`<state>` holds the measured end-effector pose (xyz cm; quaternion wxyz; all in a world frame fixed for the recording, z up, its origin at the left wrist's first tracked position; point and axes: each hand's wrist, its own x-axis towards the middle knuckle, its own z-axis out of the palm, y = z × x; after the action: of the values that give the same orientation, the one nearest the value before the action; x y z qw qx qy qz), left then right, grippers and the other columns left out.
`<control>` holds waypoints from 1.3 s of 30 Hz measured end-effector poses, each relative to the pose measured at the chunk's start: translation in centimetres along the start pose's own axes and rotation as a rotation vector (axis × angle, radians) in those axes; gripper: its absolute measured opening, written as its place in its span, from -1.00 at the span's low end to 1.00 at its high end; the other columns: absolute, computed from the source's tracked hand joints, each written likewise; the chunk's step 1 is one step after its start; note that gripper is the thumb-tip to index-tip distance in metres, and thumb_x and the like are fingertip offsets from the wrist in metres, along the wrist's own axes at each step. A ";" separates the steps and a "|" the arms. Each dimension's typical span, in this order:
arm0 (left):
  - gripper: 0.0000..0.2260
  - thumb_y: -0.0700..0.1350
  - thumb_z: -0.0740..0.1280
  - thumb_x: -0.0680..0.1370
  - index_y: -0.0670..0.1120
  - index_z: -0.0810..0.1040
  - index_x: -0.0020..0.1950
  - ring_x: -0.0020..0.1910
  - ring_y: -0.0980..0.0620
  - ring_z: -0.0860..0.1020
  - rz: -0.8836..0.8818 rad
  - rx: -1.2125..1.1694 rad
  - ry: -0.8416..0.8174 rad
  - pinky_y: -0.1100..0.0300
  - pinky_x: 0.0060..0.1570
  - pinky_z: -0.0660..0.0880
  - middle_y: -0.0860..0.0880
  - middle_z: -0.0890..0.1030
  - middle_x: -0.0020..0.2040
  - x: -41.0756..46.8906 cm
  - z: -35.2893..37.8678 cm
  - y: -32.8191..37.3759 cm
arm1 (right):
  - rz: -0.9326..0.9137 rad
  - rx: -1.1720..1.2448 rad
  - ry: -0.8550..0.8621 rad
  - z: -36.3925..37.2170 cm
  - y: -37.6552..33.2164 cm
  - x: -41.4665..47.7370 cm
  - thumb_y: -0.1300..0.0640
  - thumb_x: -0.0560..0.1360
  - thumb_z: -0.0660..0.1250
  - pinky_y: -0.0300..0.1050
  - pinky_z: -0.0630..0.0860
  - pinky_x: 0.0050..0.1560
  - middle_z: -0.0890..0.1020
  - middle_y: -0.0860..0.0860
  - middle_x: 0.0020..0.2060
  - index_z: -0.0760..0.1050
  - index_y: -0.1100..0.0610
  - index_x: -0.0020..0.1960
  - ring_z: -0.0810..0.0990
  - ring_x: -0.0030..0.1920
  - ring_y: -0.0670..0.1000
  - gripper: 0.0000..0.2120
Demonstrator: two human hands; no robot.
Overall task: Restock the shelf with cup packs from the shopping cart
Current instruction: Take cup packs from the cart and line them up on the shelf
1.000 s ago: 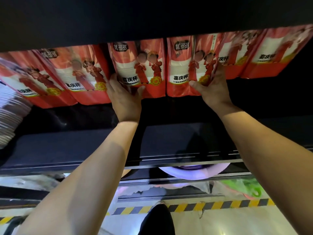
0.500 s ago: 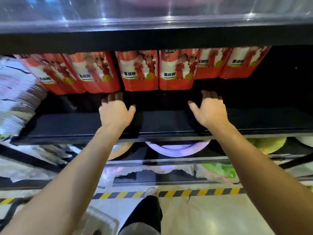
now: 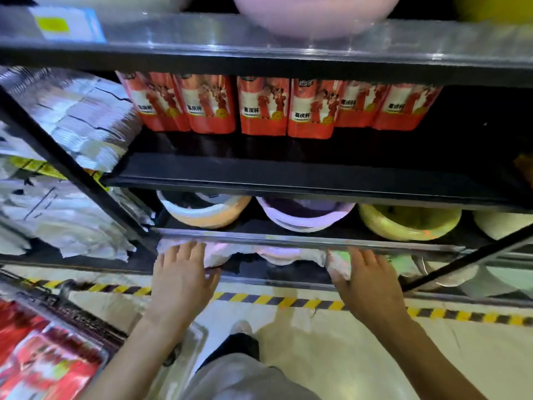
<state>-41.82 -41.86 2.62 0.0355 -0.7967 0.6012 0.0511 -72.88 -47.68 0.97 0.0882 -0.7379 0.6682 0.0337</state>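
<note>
1. Red cup packs (image 3: 264, 106) stand in a row at the back of the black shelf (image 3: 288, 177).
2. Left hand (image 3: 181, 280) and right hand (image 3: 370, 284) hang well below them, fingers relaxed, holding nothing.
3. More red packs (image 3: 37, 362) lie in the cart (image 3: 86, 327), lower left.

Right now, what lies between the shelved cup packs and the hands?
Head view: the bare shelf front, then a row of coloured basins.

The red cup packs (image 3: 264, 106) standing at the far side of the middle shelf (image 3: 288, 171) each show 喜庆杯 on a white panel. Their dark brand badge (image 3: 305, 82) is too blurred to read, as is the yellow tag (image 3: 53, 24) at the upper left.
</note>
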 end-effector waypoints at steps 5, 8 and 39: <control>-0.53 0.12 0.49 0.50 -0.11 0.64 0.32 0.23 -0.27 0.59 -0.016 -0.021 -0.020 -0.16 0.25 0.49 -0.12 0.65 0.28 -6.3 1.5 -3.6 | -0.039 -0.041 -0.069 2.5 -2.3 -6.0 -0.19 0.57 0.40 0.18 0.49 0.34 0.61 0.15 0.36 0.52 0.18 0.47 0.58 0.33 0.26 -0.38; -0.48 0.11 0.53 0.48 -0.15 0.64 0.33 0.26 -0.29 0.59 -0.067 -0.058 -0.027 -0.20 0.28 0.52 -0.16 0.67 0.28 -9.4 2.2 -6.3 | -0.103 -0.084 -0.074 4.1 -4.9 -8.2 -0.17 0.55 0.35 0.21 0.62 0.16 0.70 0.20 0.22 0.64 0.26 0.31 0.69 0.15 0.29 -0.44; -0.45 0.17 0.44 0.56 -0.12 0.56 0.46 0.40 -0.26 0.51 -0.970 -0.312 -0.135 -0.14 0.34 0.46 -0.12 0.59 0.42 -36.6 9.0 -38.9 | -0.816 -0.150 -0.259 12.0 -47.0 -20.3 -0.18 0.59 0.34 0.07 0.45 0.33 0.61 0.04 0.32 0.49 0.10 0.43 0.57 0.29 0.15 -0.48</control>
<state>-14.67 4.80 -1.95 -0.0254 -0.9747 0.1441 0.1690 -27.54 -21.39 -3.39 0.1234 -0.9356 0.3011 0.1366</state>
